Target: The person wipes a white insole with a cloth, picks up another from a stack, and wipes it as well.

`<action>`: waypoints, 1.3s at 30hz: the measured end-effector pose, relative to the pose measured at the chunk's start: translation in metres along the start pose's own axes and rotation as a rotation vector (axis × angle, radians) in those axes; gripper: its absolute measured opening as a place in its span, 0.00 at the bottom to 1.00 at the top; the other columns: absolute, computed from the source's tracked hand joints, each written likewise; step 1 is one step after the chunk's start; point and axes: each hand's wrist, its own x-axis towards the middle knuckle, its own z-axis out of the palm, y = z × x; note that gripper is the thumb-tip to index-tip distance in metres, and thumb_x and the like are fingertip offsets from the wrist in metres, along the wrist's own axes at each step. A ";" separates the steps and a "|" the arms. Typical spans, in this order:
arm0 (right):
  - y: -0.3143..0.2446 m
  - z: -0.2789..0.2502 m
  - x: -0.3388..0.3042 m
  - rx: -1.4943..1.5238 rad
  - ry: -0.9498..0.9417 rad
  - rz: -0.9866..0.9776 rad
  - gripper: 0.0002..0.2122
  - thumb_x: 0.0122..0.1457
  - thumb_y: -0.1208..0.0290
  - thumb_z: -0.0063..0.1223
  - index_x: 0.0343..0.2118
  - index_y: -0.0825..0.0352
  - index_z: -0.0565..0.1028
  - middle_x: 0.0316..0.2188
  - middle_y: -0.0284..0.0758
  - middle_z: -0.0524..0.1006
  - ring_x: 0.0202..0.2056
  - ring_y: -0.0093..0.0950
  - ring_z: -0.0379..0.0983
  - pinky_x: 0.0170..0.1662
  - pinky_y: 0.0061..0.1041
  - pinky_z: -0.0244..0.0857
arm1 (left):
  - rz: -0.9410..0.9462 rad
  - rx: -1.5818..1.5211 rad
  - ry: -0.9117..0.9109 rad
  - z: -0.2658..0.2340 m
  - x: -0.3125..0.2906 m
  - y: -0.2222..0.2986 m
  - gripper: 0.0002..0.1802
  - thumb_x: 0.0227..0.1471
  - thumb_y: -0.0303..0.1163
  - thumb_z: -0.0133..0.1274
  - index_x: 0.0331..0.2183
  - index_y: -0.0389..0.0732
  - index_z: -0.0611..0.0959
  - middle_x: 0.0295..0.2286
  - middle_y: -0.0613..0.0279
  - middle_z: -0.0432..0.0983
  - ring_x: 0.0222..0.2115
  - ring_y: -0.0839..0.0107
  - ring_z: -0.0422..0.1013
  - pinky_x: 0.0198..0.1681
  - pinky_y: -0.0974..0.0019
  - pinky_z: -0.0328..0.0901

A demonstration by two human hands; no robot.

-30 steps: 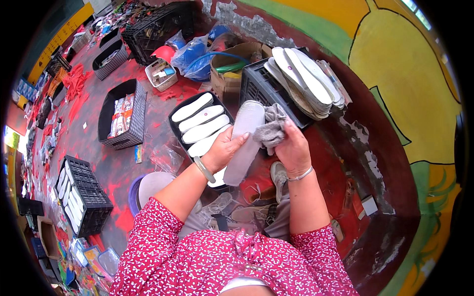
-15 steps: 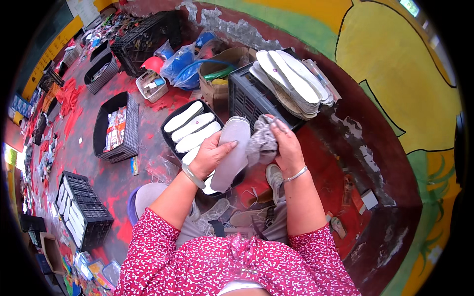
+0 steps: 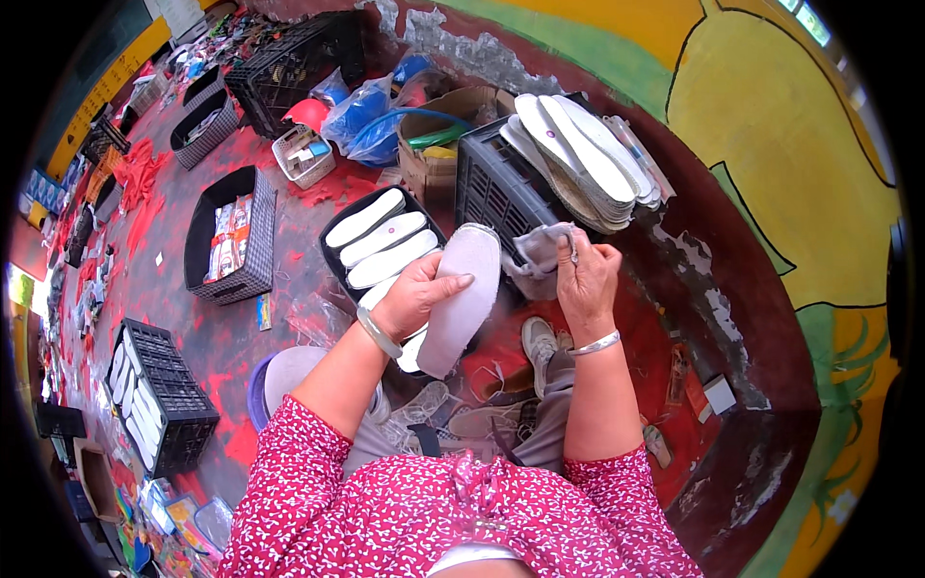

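Note:
My left hand [image 3: 416,297] grips a pale grey insole [image 3: 466,289] by its side, thumb lying across its face and the sole held nearly upright. To its right, my right hand [image 3: 590,281] pinches a crumpled grey cloth [image 3: 538,262], which hangs apart from the insole. Just behind my left hand stands a dark basket [image 3: 330,258] with several white insoles [image 3: 385,237] laid in it. A stack of white insoles [image 3: 584,154] rests on top of a dark plastic crate [image 3: 493,178], beyond my right hand.
On the left are a grey woven basket [image 3: 252,252] of packets and a black crate [image 3: 188,409] of white soles. A cardboard box [image 3: 429,171] and bagged blue items [image 3: 371,120] stand farther back. Shoes [image 3: 540,345] lie near my legs. A peeling painted wall [image 3: 713,299] borders the right.
My right hand has drawn the cloth away from the insole, to the right and slightly up. The cloth now hangs more loosely. My left hand still holds the insole, tilted slightly differently.

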 end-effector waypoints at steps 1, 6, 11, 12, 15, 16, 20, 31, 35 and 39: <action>-0.012 -0.012 0.006 -0.162 -0.124 0.131 0.12 0.61 0.62 0.43 0.36 0.63 0.76 0.24 0.36 0.77 0.25 0.29 0.70 0.35 0.27 0.57 | -0.005 -0.042 0.006 0.000 0.000 0.001 0.18 0.52 0.31 0.54 0.45 0.36 0.73 0.36 0.62 0.76 0.35 0.74 0.73 0.40 0.69 0.68; -0.007 -0.002 0.003 0.839 0.009 0.684 0.14 0.63 0.60 0.41 0.39 0.65 0.74 0.27 0.31 0.77 0.27 0.20 0.72 0.30 0.21 0.60 | -0.053 -0.109 -0.025 0.000 -0.002 -0.001 0.20 0.52 0.30 0.54 0.47 0.36 0.72 0.36 0.61 0.75 0.35 0.72 0.73 0.40 0.67 0.68; -0.065 -0.015 0.010 1.532 -0.167 0.772 0.23 0.63 0.53 0.39 0.47 0.71 0.69 0.41 0.37 0.74 0.42 0.25 0.71 0.48 0.23 0.61 | 0.076 -0.082 0.029 0.009 -0.002 0.000 0.18 0.54 0.32 0.52 0.46 0.36 0.73 0.36 0.61 0.75 0.35 0.73 0.73 0.40 0.68 0.68; -0.072 -0.014 0.008 1.631 -0.201 0.742 0.25 0.62 0.50 0.39 0.48 0.72 0.69 0.42 0.38 0.74 0.43 0.26 0.70 0.50 0.25 0.60 | 0.111 -0.097 0.046 0.011 -0.003 0.003 0.17 0.54 0.32 0.51 0.46 0.36 0.73 0.36 0.61 0.75 0.35 0.73 0.73 0.40 0.68 0.68; -0.066 -0.001 -0.001 1.759 -0.257 0.767 0.23 0.61 0.53 0.42 0.45 0.72 0.70 0.41 0.37 0.74 0.42 0.25 0.70 0.49 0.26 0.61 | 0.172 -0.123 0.066 0.015 -0.002 0.006 0.16 0.56 0.33 0.50 0.45 0.37 0.74 0.36 0.63 0.75 0.35 0.75 0.72 0.39 0.69 0.68; -0.067 0.004 0.002 1.764 -0.256 0.770 0.20 0.61 0.56 0.45 0.44 0.72 0.71 0.39 0.37 0.75 0.41 0.24 0.71 0.47 0.24 0.63 | 0.192 -0.096 0.068 0.016 -0.003 0.008 0.15 0.56 0.32 0.50 0.44 0.37 0.74 0.36 0.64 0.75 0.34 0.77 0.72 0.39 0.71 0.67; -0.089 0.021 0.017 1.628 -0.218 0.809 0.12 0.60 0.66 0.49 0.41 0.70 0.73 0.33 0.31 0.75 0.35 0.18 0.70 0.39 0.17 0.64 | 0.294 0.050 0.070 0.009 -0.004 0.006 0.14 0.56 0.31 0.49 0.44 0.37 0.75 0.37 0.66 0.75 0.35 0.79 0.70 0.40 0.73 0.66; -0.095 0.056 0.009 1.332 -0.197 0.611 0.14 0.55 0.77 0.53 0.45 0.73 0.74 0.43 0.35 0.72 0.44 0.20 0.68 0.45 0.16 0.62 | 0.433 0.312 0.318 -0.008 -0.005 0.016 0.06 0.55 0.26 0.49 0.34 0.34 0.77 0.26 0.71 0.72 0.28 0.85 0.65 0.32 0.79 0.62; -0.090 0.070 0.008 1.288 -0.272 0.509 0.11 0.56 0.74 0.53 0.41 0.73 0.76 0.37 0.32 0.74 0.38 0.17 0.69 0.39 0.13 0.63 | 0.476 0.148 0.276 -0.006 -0.007 0.028 0.07 0.55 0.26 0.49 0.35 0.35 0.77 0.28 0.72 0.73 0.29 0.85 0.65 0.34 0.79 0.62; -0.099 0.070 0.007 1.427 -0.410 0.773 0.07 0.58 0.72 0.52 0.30 0.71 0.78 0.22 0.22 0.73 0.23 0.12 0.64 0.26 0.13 0.58 | 0.428 0.242 0.285 -0.013 -0.008 0.031 0.08 0.56 0.27 0.48 0.36 0.35 0.78 0.28 0.72 0.73 0.29 0.86 0.65 0.34 0.79 0.62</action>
